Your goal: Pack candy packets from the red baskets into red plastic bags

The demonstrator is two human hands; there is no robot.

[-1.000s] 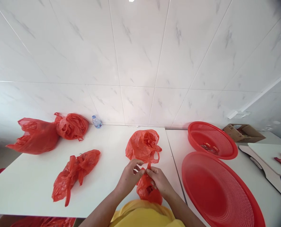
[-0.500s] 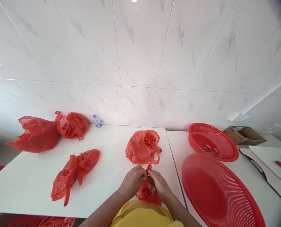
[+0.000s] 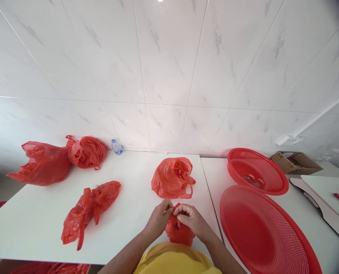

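Close to my body at the table's front edge stands a red plastic bag [image 3: 181,233], bunched at its top. My left hand [image 3: 159,217] pinches the gathered top from the left. From the right, my right hand [image 3: 192,220] has its thumb and fingers closed on the same gathered plastic. The bag's contents are hidden. Just beyond my hands lies another red plastic bag [image 3: 171,179], its loop handle toward the right. Off to the left rest tied red bags [image 3: 86,209] on the white table [image 3: 135,179].
Two more red bags [image 3: 48,163] and a small water bottle [image 3: 117,147] stand near the wall. To the right are a large red basket [image 3: 246,224], a smaller red basket [image 3: 261,161], a cardboard box [image 3: 293,161] and a scale [image 3: 323,190] with red packets. An open box [image 3: 93,268] sits below the table edge.
My fingers have shifted at the bag's top; the right hand has risen slightly and its fingers curl over the plastic. More of the bag shows below my hands.
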